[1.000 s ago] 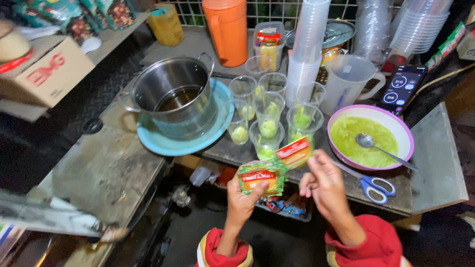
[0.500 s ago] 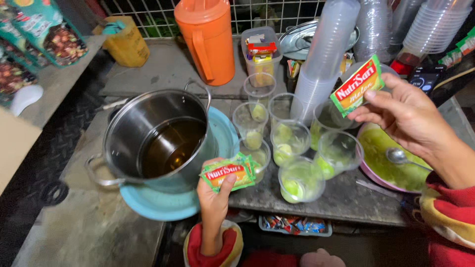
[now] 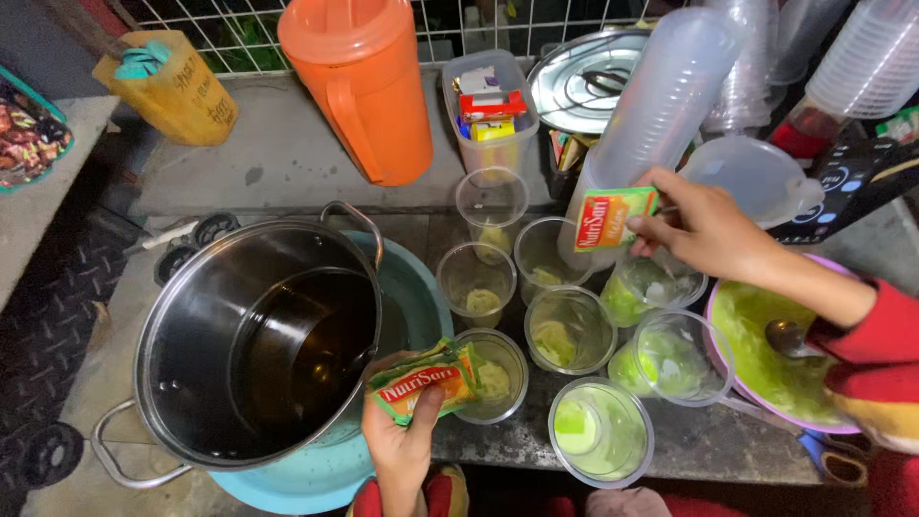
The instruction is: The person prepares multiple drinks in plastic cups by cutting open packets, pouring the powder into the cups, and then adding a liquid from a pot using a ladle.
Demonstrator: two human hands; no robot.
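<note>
On the dark, worn tabletop (image 3: 287, 153), the biggest thing was a steel pot (image 3: 254, 349) holding dark liquid, standing in a teal basin (image 3: 421, 306) at the left. Behind it stood an orange jug (image 3: 369, 86), and at the right edge a purple-rimmed bowl (image 3: 766, 359) of green mix with a spoon in it. Between them clustered clear plastic cups (image 3: 570, 330), each with a little green at the bottom, beside a tall stack of empty cups (image 3: 661, 105).

The right hand (image 3: 708, 230) was closed in a pinch on one green-and-orange sachet (image 3: 613, 218), held above the back cups. The left hand (image 3: 402, 445) gripped a small bundle of sachets (image 3: 426, 383), thumb on top, just beside the pot's rim. Such packets looked light, thin and crinkly, probably slick; a pinch at a sealed edge seemed safest.
</note>
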